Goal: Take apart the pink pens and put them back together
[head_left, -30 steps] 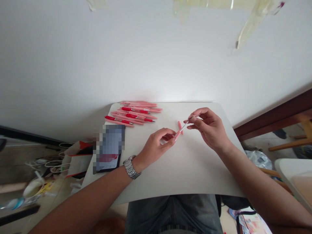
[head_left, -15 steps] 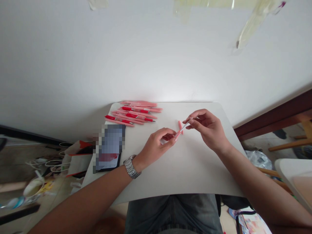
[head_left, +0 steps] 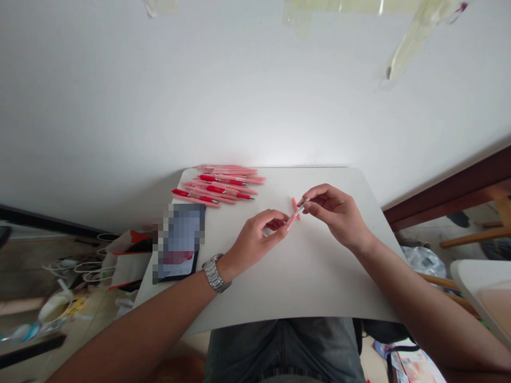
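Note:
Over the middle of the table, my left hand (head_left: 265, 227) pinches a small pink pen barrel (head_left: 291, 219) between thumb and fingers. My right hand (head_left: 333, 213) grips the far end of a thin pale pen refill (head_left: 302, 208). The refill's lower end meets the barrel's upper end, and part of it seems to be inside. Just behind them on the table lies another pink pen part (head_left: 294, 202), partly covered by the refill and barrel. Pink and red pens (head_left: 223, 183) lie in a loose pile to the left of my hands.
A phone (head_left: 181, 242) with a blurred screen lies at the left edge of the white table (head_left: 303, 287). The wall (head_left: 255, 106) rises right behind the table. Another white surface (head_left: 475, 282) stands at the right; cables and a cup (head_left: 56, 306) are at the left.
My right hand has moved down and left toward my left hand, and less of the refill shows outside the barrel. My left hand has stayed in place.

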{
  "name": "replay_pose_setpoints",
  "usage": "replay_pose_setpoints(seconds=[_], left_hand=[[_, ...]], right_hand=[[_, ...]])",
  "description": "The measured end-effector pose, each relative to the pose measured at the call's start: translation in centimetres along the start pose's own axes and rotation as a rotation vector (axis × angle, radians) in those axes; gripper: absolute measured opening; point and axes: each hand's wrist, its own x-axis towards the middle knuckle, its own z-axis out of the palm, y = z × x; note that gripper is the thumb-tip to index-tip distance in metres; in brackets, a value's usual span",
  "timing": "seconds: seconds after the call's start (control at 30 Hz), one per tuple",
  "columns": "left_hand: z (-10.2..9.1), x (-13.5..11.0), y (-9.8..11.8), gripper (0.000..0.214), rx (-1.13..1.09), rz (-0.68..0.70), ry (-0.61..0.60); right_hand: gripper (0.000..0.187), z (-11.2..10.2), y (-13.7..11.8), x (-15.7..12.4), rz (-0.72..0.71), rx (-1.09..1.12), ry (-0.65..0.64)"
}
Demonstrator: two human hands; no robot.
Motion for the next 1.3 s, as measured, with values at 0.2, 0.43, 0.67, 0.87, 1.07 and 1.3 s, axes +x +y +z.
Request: replay_pose_setpoints(seconds=[0.2, 0.43, 0.67, 0.87, 1.07, 1.3], left_hand=[[0.01, -0.01, 0.02, 0.018, 0.001, -0.004, -0.003], [-0.02, -0.08, -0.20, 0.018, 0.004, -0.004, -0.004], [0.00, -0.02, -0.17, 0.018, 0.001, -0.004, -0.010], [-0.06, -0.04, -0.26, 0.019, 0.002, 0.008, -0.010], [-0.11, -0.10, -0.24, 0.018, -0.003, -0.008, -0.011], [-0.10, -0.13, -0.22, 0.021, -0.048, -0.015, 0.000]], right_hand=[[0.016, -0.21, 0.18, -0.01, 0.021, 0.012, -0.036], [0.018, -0.34, 0.57, 0.01, 0.063, 0.059, -0.057], [0.018, -0.21, 0.16, 0.01, 0.040, 0.048, -0.061], [0.023, -0.19, 0.17, 0.02, 0.039, 0.028, -0.048], [0.024, -0.23, 0.01, 0.00, 0.011, 0.038, -0.080], [0.025, -0.94, -0.02, 0.36, 0.035, 0.021, 0.020]])
